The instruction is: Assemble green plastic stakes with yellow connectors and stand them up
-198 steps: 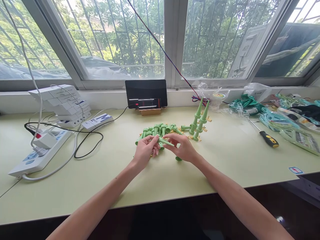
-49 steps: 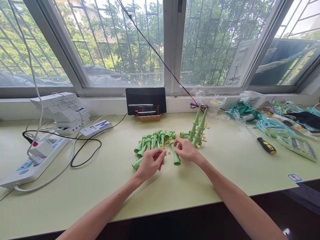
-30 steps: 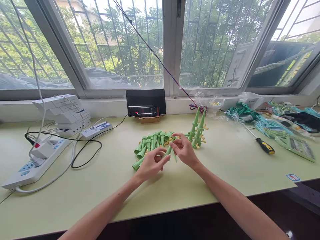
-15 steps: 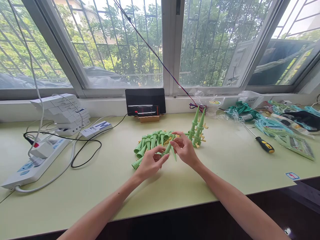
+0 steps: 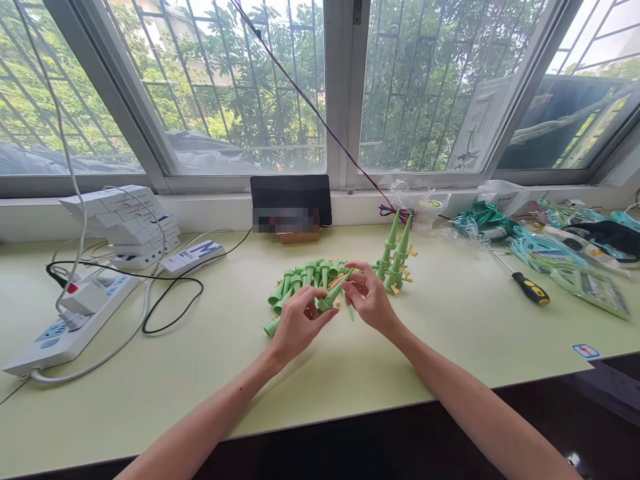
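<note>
Spike (image 5: 332,293), green and tapered, is held above a pale green table (image 5: 400,373), slanting with its wide, collared end low on the left and its narrow tip up to the right. A person's left hand (image 5: 300,319) grips the wide end between thumb and curled fingers. The right hand (image 5: 369,300) closes its thumb and forefinger about the narrow end. Under the right hand, the tip of another spike (image 5: 351,314) points toward the viewer, the rest hidden.

Just behind the hands lies a pile (image 5: 310,272) of similar green spikes, with small yellow pieces among them. To its right stand two tall stacks (image 5: 394,260) of nested spikes, side by side and upright, with yellow taps jutting out.

Farther right on the table are a black and yellow screwdriver (image 5: 531,289) and a jumble of plastic-wrapped packets (image 5: 560,253). On the left are a white power strip (image 5: 75,327) with plugs and cables, a leaning stack of white boxes (image 5: 125,223) and one flat box (image 5: 193,258). At the back, a black tablet (image 5: 291,192) stands before a barred window (image 5: 250,87) with trees outside; a blurred patch covers its lower part.
</note>
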Demonstrator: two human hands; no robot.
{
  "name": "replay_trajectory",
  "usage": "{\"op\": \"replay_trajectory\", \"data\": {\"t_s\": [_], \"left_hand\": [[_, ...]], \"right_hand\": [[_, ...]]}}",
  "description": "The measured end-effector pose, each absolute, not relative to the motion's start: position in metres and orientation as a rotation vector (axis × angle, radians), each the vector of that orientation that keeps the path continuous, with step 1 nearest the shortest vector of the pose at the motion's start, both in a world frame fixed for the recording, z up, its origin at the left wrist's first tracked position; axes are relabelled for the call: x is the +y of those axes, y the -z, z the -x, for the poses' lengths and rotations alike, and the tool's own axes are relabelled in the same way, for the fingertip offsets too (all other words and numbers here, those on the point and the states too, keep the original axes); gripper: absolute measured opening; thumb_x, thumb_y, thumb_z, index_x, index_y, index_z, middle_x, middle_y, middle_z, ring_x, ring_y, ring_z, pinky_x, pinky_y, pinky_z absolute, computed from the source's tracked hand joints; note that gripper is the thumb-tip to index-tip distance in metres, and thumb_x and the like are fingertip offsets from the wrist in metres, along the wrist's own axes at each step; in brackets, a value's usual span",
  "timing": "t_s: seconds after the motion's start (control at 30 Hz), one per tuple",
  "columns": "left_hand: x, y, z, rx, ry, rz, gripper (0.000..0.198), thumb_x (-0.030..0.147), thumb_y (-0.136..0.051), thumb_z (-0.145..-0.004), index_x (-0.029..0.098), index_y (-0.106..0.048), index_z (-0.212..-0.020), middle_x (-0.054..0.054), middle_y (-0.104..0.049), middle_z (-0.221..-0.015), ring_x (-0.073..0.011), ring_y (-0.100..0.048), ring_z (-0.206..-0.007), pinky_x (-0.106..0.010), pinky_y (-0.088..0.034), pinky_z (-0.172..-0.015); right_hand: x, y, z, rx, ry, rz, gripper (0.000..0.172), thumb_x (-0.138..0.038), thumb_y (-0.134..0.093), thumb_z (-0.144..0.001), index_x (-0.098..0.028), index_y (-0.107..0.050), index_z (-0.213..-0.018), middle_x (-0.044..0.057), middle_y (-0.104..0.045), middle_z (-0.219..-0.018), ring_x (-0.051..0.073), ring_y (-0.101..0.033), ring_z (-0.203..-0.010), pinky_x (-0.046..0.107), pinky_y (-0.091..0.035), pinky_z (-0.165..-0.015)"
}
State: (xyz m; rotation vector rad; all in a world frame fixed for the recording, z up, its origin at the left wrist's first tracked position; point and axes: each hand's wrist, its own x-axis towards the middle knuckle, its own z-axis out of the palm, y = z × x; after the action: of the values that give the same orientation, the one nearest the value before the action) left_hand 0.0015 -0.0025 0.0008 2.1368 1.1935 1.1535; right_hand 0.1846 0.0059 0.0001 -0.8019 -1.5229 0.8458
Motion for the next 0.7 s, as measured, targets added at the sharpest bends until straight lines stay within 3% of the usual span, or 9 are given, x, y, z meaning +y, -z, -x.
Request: {"op": "replay_trajectory", "data": {"t_s": [0.47, 0.7], "left_hand": [[-0.0019, -0.0005, -0.0026, 1.204, -1.08, -2.133, 0.024, 0.038, -0.071, -0.08, 0.02, -0.063, -0.093, 0.001, -0.052, -0.086, -0.0075, -0.044, -0.054, -0.024, -0.041, -0.054], [-0.0022, -0.0014, -0.0028, 1.272, -1.056, -2.2, 0.022, 0.036, -0.074, -0.076, 0.019, -0.062, -0.084, 0.002, -0.044, -0.078, -0.0092, -0.038, -0.056, -0.025, -0.037, -0.055]], "right_hand": [[0.0052, -0.0003, -0.184, -1.549, -0.85, 0.791, 0.03, -0.04, -0.055, -0.093, -0.023, -0.045, -0.116, 0.004, -0.069, -0.092, 0.01, -0.053, -0.054, 0.026, -0.05, -0.055], [0.0079, 0.0033, -0.1826, -1.588, -0.791, 0.838, 0.033, -0.038, -0.055, -0.092, -0.022, -0.045, -0.12, 0.0, -0.062, -0.084, 0.01, -0.053, -0.056, 0.026, -0.051, -0.055]]}}
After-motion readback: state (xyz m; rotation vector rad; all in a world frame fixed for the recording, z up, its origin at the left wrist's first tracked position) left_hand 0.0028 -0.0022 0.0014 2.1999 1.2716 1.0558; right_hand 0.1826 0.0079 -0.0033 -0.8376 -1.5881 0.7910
